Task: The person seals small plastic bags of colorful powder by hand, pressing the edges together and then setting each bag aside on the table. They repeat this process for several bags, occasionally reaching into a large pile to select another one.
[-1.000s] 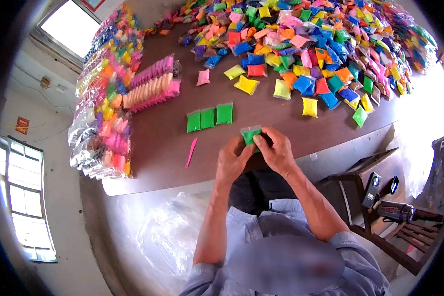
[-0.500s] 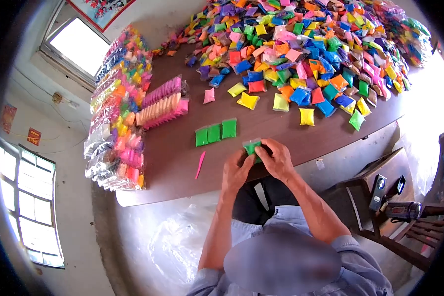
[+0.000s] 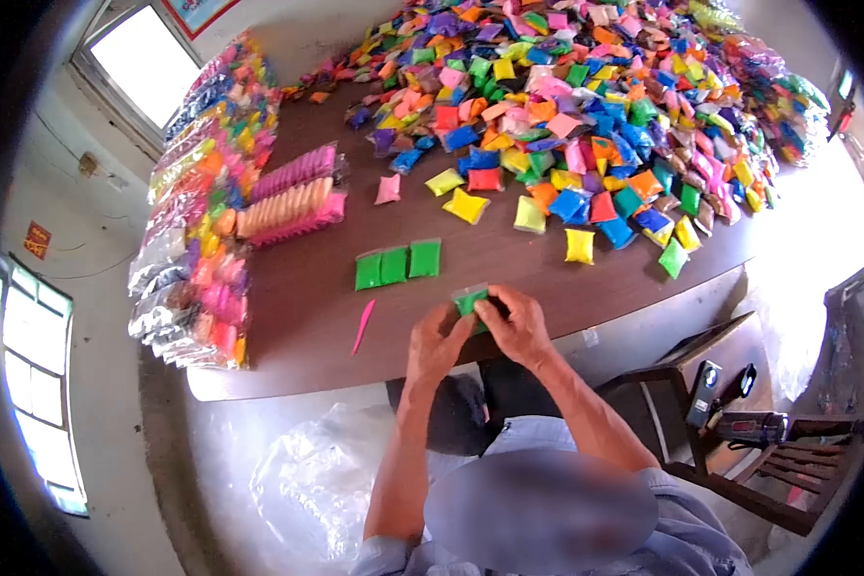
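Between my two hands, over the front edge of the brown table [image 3: 298,331], is a small clear packet of green clay-like material [image 3: 468,301]. My left hand [image 3: 437,338] grips its left side, with the thumb near the packet's middle. My right hand [image 3: 513,322] pinches it from the right, and its fingers cover part of the packet. Several green packets [image 3: 394,266] lie side by side in a row beyond my left hand. A thin pink plastic tool [image 3: 363,327] rests on the tabletop left of my hands.
A big heap of multicoloured packets [image 3: 586,106] covers the back right, with a yellow packet [image 3: 579,246] at its near edge. Stacked bagged packets [image 3: 197,230] line the left, beside rows of pink and peach packets [image 3: 293,202]. A wooden chair [image 3: 787,470] and a flask [image 3: 751,427] are at right.
The whole view has shifted, so the table and hands appear slightly further left. Both hands still hold the green packet; the other packets and the pink tool stay in place on the table.
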Demonstrator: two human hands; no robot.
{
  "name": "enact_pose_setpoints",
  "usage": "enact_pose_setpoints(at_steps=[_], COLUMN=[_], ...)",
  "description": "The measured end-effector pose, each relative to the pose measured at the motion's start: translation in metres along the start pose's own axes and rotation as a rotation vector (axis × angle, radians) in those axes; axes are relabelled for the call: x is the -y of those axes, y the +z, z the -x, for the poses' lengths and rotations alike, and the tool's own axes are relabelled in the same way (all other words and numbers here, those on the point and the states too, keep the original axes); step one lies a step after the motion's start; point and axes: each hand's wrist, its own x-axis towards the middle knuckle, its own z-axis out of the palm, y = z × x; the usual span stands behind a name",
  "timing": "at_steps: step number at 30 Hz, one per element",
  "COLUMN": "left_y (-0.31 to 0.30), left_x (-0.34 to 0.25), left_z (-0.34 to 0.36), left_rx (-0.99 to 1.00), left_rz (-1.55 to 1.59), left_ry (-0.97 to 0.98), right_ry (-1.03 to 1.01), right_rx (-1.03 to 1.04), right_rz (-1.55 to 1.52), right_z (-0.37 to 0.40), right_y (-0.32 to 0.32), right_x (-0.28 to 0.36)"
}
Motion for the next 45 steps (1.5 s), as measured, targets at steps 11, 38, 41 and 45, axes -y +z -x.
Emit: enact_pose_setpoints(at_steps=[11,38,41,45], left_y=[0.0,-0.002,0.005,0.004], left_x=[0.013,-0.016,-0.013,0.007], left_z=[-0.001,0.004,0.006,0.003], left_rx=[-0.075,0.018,-0.045,-0.054], left_rz=[-0.019,-0.067,-0.044,-0.051], left_ry=[0.066,0.074,0.1,0.086], right_ry=[-0.035,0.128,0.011,-0.045], right_rx=[0.049,0.055,0.011,0.071], right_rz=[0.094,0.026,0.062,0.075], right_z=[0.003,0.003,0.003,0.001], right_y=[-0.002,0.002,0.001,-0.001], right_x=[0.007,0.008,0.005,0.006])
